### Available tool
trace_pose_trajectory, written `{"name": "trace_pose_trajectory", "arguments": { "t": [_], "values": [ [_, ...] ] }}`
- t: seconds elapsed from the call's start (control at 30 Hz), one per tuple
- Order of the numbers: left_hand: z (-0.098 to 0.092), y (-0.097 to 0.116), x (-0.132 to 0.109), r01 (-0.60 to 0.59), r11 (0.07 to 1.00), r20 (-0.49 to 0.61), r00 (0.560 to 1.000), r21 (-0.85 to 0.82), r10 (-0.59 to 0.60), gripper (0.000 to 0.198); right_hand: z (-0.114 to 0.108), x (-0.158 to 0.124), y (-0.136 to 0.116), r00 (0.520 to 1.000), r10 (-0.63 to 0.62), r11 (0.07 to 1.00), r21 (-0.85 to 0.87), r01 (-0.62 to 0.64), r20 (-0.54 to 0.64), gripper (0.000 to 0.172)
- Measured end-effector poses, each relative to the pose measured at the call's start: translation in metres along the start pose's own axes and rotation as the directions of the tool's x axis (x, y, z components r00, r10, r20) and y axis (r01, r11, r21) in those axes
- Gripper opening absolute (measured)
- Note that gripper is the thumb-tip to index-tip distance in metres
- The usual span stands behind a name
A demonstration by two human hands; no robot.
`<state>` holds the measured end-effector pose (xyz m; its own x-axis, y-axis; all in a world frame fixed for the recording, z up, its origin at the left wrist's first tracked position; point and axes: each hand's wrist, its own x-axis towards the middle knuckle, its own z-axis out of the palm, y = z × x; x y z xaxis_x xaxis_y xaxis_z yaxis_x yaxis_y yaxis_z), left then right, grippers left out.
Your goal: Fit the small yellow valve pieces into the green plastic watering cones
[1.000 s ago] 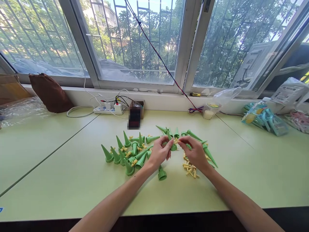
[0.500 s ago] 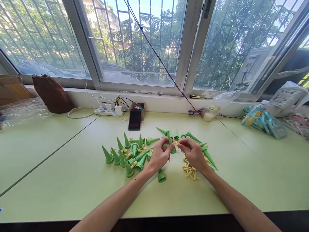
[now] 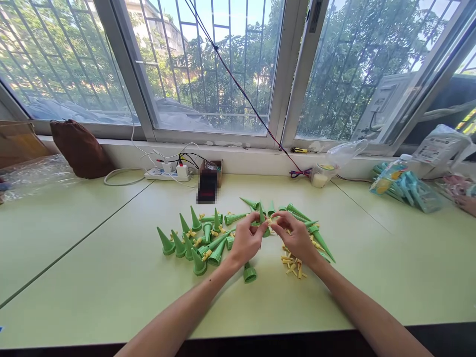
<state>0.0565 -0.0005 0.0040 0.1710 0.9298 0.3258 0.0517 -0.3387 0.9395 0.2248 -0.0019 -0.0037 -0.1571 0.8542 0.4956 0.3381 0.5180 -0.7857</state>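
My left hand [image 3: 248, 237] is closed around a green plastic cone spike [image 3: 262, 213], its point turned up. Pinched in the fingers of my right hand [image 3: 295, 234] is a small yellow plastic valve [image 3: 270, 223], pressed against the side of that cone. Fingers partly cover where the two pieces meet. Left of my hands, several green cones [image 3: 199, 265] stand or lie, some with yellow valves [image 3: 207, 254] on them. A loose cone [image 3: 250, 272] lies below my left wrist. Beside my right wrist is a pile of yellow valves [image 3: 292, 263]; more green cones [image 3: 324, 244] lie behind it.
Along the window sill are a brown cloth bag [image 3: 78, 148], a power strip [image 3: 167, 173] with cables, a small box [image 3: 215, 171] and a plastic cup [image 3: 323, 176]. Bagged turquoise items [image 3: 412, 191] lie at right. Part of what looks like another person's hand [image 3: 466, 203] shows at the right edge.
My right fingers have shifted slightly left, closer to the cone, with the yellow valve. What looks like another person's hand has appeared at the right edge.
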Motion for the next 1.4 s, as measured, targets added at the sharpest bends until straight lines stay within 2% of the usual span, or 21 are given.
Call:
{"name": "trace_pose_trajectory", "arguments": {
  "t": [0.1, 0.3, 0.6, 0.87, 0.97, 1.13, 1.4],
  "values": [
    [-0.001, 0.0025, 0.0002, -0.004, 1.0, -0.006, 1.0, -0.004, 0.004, 0.028, -0.0006, 0.0007, 0.0003, 0.998, -0.036, 0.999, -0.029, 0.037, 0.047, 0.022],
    [-0.0016, 0.0, -0.0012, -0.012, 0.998, 0.014, 1.0, 0.061, 0.011, 0.027, -0.0009, 0.0023, 0.0007, 0.997, -0.05, 0.997, -0.058, 0.053, 0.066, 0.02],
    [-0.0037, -0.0042, -0.001, -0.112, 0.966, 0.029, 0.994, 0.235, 0.109, 0.022, -0.0012, -0.0003, 0.0017, 0.988, -0.063, 0.979, -0.185, 0.088, 0.138, 0.038],
    [-0.0032, -0.005, -0.0005, -0.104, 0.971, 0.03, 0.995, 0.216, 0.1, 0.023, -0.0001, -0.001, 0.0021, 0.989, -0.052, 0.98, -0.186, 0.077, 0.137, 0.045],
    [-0.0025, -0.0049, -0.0009, -0.1, 0.972, -0.003, 0.995, 0.215, 0.103, 0.023, 0.0002, 0.0003, -0.0015, 0.992, -0.052, 0.981, -0.178, 0.072, 0.114, 0.042],
    [-0.0016, -0.0031, -0.0007, -0.084, 0.98, -0.082, 0.992, 0.179, 0.1, 0.027, -0.0012, 0.0003, -0.0037, 0.995, -0.065, 0.992, -0.107, 0.073, 0.077, 0.026],
    [-0.0018, -0.0031, -0.0011, -0.058, 0.985, -0.053, 0.996, 0.161, 0.067, 0.026, -0.0008, -0.0002, -0.0006, 0.995, -0.07, 0.989, -0.123, 0.079, 0.078, 0.024]
  ]
}}
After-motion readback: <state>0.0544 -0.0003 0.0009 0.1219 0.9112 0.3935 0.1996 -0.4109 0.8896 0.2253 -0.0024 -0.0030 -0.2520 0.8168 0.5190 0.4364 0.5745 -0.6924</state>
